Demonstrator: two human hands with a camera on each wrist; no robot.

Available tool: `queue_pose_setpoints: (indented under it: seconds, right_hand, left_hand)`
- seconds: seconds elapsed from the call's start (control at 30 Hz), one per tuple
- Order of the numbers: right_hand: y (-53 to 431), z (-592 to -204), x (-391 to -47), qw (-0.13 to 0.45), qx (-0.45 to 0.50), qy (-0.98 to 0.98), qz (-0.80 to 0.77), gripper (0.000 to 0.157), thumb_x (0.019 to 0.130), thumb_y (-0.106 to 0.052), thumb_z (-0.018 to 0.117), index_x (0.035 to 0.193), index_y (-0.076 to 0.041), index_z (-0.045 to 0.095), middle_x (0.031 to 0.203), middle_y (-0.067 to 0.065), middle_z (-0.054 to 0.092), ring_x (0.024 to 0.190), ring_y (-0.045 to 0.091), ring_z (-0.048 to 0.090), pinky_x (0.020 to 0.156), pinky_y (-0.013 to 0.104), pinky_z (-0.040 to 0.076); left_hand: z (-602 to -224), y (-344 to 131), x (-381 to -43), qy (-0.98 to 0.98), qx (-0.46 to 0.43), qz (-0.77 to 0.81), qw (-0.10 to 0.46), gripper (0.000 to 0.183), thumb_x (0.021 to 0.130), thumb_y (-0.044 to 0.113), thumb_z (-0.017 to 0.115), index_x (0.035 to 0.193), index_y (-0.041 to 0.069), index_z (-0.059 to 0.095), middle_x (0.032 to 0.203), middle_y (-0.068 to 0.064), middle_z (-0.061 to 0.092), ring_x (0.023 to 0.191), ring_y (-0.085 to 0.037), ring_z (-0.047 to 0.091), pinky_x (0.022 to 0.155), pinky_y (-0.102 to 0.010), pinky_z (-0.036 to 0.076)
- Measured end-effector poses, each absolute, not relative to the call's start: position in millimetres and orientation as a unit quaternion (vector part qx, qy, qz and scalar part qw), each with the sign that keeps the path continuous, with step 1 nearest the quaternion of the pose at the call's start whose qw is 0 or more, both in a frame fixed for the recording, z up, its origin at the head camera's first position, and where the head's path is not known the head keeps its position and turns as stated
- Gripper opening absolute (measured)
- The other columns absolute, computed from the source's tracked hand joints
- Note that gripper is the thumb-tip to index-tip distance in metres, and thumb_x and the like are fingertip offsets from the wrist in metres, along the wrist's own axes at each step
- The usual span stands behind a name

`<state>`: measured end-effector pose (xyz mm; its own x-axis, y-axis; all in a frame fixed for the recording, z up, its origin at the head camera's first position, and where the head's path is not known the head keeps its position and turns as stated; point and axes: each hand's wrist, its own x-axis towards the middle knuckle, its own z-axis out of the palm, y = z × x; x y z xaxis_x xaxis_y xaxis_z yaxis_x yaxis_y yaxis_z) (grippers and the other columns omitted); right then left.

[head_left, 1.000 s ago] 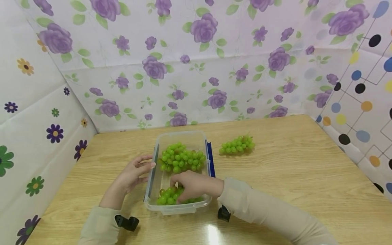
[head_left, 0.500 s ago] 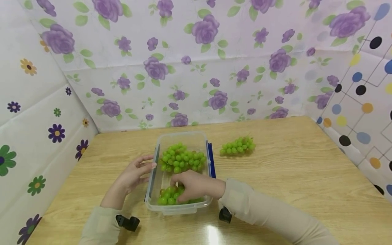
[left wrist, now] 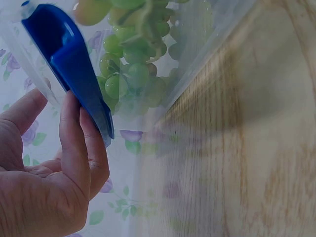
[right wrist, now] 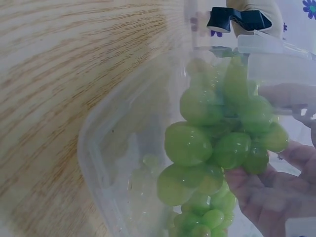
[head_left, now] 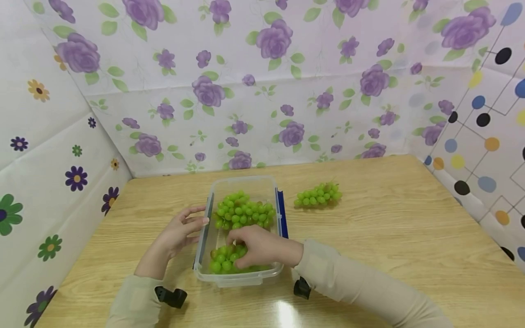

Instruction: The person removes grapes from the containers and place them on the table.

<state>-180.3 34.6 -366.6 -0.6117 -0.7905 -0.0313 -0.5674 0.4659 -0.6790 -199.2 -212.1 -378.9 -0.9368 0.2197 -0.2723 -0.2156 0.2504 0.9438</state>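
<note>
A clear plastic food container with blue side clips stands on the wooden table. Inside its near end, my right hand grips a bunch of green grapes, thumb and fingers curled round it; through the wall, the right wrist view shows these grapes against the fingers. A second green bunch lies in the far half. My left hand rests against the container's left side, fingers extended. In the left wrist view, its fingers touch the hanging blue clip.
A third bunch of grapes lies on the table, right of the container. The right blue clip hangs folded out. Flowered cloth walls the back of the table; dotted cloth stands on the right.
My right hand has risen slightly, and the near bunch has shifted a little up and left with it. The left hand and the container stay put.
</note>
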Motion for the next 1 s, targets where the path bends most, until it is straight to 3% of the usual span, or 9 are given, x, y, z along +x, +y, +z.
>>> queue_pose_setpoints:
  seconds: [0.47,1.0]
  right_hand:
    - [35.0,-364.6,-178.2,0.147,-0.4,0.833,-0.352,0.032,0.08,-0.012,0.074,0.11,-0.012,0.062,0.103,-0.002,0.064,0.088,0.005,0.053,0.078,0.018,0.046]
    - [37.9,-357.6,-175.4,0.141,-0.39,0.837,-0.357,0.036,0.082,-0.011,0.073,0.116,-0.01,0.063,0.111,0.0,0.064,0.1,0.01,0.057,0.085,0.022,0.047]
  left_hand:
    - [-378.4,-213.3,-198.0,0.773,-0.007,0.61,0.175,0.064,0.095,0.029,0.059,0.147,0.009,0.027,0.144,-0.022,0.036,0.128,-0.032,0.041,0.095,-0.044,0.045]
    - [-378.8,-212.4,-198.2,0.77,-0.005,0.614,0.174,0.065,0.095,0.029,0.058,0.148,0.009,0.026,0.146,-0.022,0.03,0.134,-0.035,0.033,0.103,-0.052,0.038]
